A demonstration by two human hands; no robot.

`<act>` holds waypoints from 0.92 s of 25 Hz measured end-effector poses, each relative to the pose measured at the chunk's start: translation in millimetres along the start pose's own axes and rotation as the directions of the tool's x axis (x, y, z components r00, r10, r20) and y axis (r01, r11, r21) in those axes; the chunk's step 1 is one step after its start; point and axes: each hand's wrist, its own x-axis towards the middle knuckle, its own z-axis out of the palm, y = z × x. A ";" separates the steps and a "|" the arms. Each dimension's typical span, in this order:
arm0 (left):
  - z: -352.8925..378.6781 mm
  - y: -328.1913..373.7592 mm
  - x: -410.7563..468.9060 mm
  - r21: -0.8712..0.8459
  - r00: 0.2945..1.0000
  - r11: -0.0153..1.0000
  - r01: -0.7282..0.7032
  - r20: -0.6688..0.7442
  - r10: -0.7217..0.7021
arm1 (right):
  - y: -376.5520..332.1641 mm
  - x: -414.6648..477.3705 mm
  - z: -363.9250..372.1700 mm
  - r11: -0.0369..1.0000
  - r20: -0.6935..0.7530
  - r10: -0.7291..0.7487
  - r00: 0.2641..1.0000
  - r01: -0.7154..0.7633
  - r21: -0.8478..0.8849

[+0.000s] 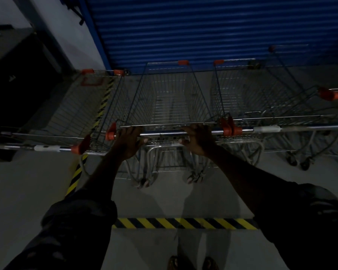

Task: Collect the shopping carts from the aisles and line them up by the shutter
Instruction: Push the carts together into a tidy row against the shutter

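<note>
- Both hands on the bar: left hand point(127, 142) and right hand point(196, 140) have fingers curled tight round the middle cart's handle point(164, 133), spread apart for a straight push.
- That cart point(170, 98) noses toward the blue shutter point(183, 30) at twelve o'clock, slotted between neighbours at ten and two.
- Dim light; front wheels hidden, rightmost carts cut off.

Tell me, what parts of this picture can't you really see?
- Head view: the left cart is cut off by the frame's left edge.
- The right carts run off the right edge.
- The dark object at the left is too dim to identify.
- The handle is partly covered by the left hand and right hand.
</note>
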 end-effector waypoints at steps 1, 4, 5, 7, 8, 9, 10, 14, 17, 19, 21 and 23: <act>-4.2 -0.3 -3.6 -0.029 1.000 0.999 -0.020 0.006 0.021 | -3.3 -1.6 -0.2 1.000 -0.029 -0.013 0.999 0.013 -0.007; -20.5 -3.2 -20.9 -0.067 0.990 0.993 -0.096 -0.114 0.088 | -25.9 -2.7 -2.8 0.995 -0.162 -0.098 0.982 0.095 -0.026; -29.2 -5.2 -28.3 -0.047 0.982 0.994 -0.097 -0.164 0.088 | -38.8 -2.0 -2.7 0.993 -0.199 -0.120 0.973 0.116 -0.032; -53.1 -16.7 -42.9 -0.036 0.966 0.996 -0.079 -0.251 0.067 | -71.7 0.0 -1.2 0.987 -0.255 -0.158 0.954 0.158 -0.018; -63.4 -28.5 -50.4 -0.014 0.949 0.997 -0.080 -0.307 0.072 | -91.8 1.2 1.0 0.982 -0.285 -0.185 0.940 0.190 -0.008; -73.6 -46.8 -58.1 0.009 0.931 0.997 -0.075 -0.357 0.073 | -116.1 3.6 3.9 0.974 -0.305 -0.213 0.928 0.226 0.007; -82.3 -65.9 -65.1 0.016 0.921 0.998 -0.057 -0.386 0.058 | -139.3 6.2 8.2 0.966 -0.315 -0.240 0.918 0.260 0.021; -93.6 -149.3 -84.3 0.027 0.935 0.999 0.024 -0.356 -0.013 | -226.9 20.3 38.1 0.947 -0.359 -0.275 0.892 0.315 0.059; -93.0 -207.1 -105.2 0.026 0.957 0.999 0.034 -0.290 -0.025 | -286.5 29.5 65.7 0.952 -0.367 -0.260 0.893 0.301 0.057; -92.3 -238.8 -118.4 0.015 0.964 1.000 0.024 -0.266 -0.019 | -319.6 34.9 79.2 0.953 -0.391 -0.260 0.883 0.299 0.042; -88.1 -266.1 -125.7 0.020 0.967 1.000 0.020 -0.256 -0.014 | -340.8 44.8 88.7 0.953 -0.389 -0.274 0.880 0.302 0.012; -78.3 -289.7 -132.9 0.043 0.971 0.999 0.018 -0.239 -0.007 | -349.2 53.3 96.8 0.950 -0.383 -0.287 0.878 0.313 0.006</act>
